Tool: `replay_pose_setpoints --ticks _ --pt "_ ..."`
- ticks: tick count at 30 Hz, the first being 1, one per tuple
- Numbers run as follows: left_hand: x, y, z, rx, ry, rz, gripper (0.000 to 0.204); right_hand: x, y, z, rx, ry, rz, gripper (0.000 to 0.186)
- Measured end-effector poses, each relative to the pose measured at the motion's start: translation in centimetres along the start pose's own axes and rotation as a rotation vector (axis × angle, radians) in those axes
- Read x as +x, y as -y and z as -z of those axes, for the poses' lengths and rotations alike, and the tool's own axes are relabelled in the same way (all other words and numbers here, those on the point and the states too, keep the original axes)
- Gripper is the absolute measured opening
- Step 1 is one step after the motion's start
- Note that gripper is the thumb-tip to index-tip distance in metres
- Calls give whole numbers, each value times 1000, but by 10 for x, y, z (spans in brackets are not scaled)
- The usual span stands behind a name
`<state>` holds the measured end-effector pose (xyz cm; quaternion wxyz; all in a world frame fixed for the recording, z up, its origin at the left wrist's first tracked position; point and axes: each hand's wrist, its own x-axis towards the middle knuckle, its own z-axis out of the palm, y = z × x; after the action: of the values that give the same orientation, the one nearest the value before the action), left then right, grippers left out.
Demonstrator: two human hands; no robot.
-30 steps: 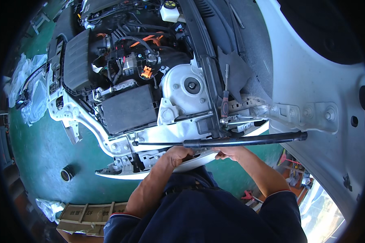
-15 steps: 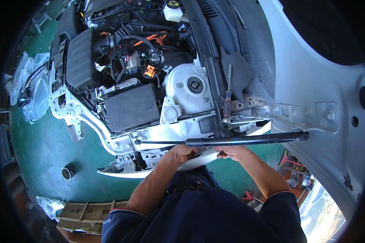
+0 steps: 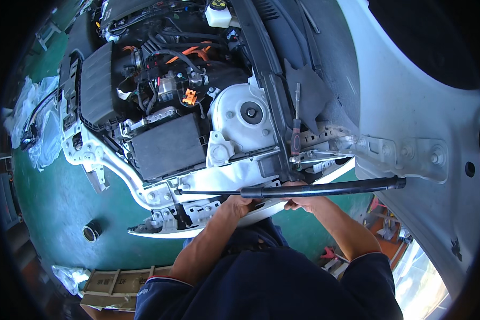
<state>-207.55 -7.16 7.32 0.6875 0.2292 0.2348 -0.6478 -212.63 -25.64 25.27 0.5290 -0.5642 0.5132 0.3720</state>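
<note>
Floor (image 3: 117, 248): green, smooth and slightly shiny, spreading over the left of the frame.
Room: apparently a workshop; clear plastic sheeting (image 3: 42, 141) lies at the left, a black cylinder (image 3: 92, 231) stands at the lower left, and a cardboard box (image 3: 109, 290) sits below it.
White panel (image 3: 261, 214): low in the centre, a long curved strip running along the near side of the silver rail (image 3: 218, 178); its tapered end points to the lower left.
Left hand (image 3: 237, 207): at the panel's upper edge, fingers bent inward; the tips are hidden, so I cannot tell how firmly they grip.
Right hand (image 3: 306, 203): just beside it, fingers curled near the same edge, partly behind the black strut (image 3: 320, 189); whether they pinch anything, I cannot tell.
Handling: probably light for its length, stiff along the curve but able to flex at the thin end; the painted face looks slippery and easy to scratch.
Hold: the inner edge seems best, one hand well toward each end, clear of the gloss.
Engine bay (image 3: 162, 88): open across the upper centre, with a black box (image 3: 168, 146) nearest the rail.
Screwdriver (image 3: 296, 138): dark handle, lying right of centre.
Hood (image 3: 405, 117): raised, filling the right side.
</note>
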Motion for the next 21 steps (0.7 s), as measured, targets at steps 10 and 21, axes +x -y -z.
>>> replay_pose_setpoints --ticks 10,21 --pt "1 -7 -9 7 -11 40 26 1 -1 -3 -47 -36 15 21" --pt "-5 -10 -14 -4 -12 49 27 2 -6 1 -23 -8 56 20"
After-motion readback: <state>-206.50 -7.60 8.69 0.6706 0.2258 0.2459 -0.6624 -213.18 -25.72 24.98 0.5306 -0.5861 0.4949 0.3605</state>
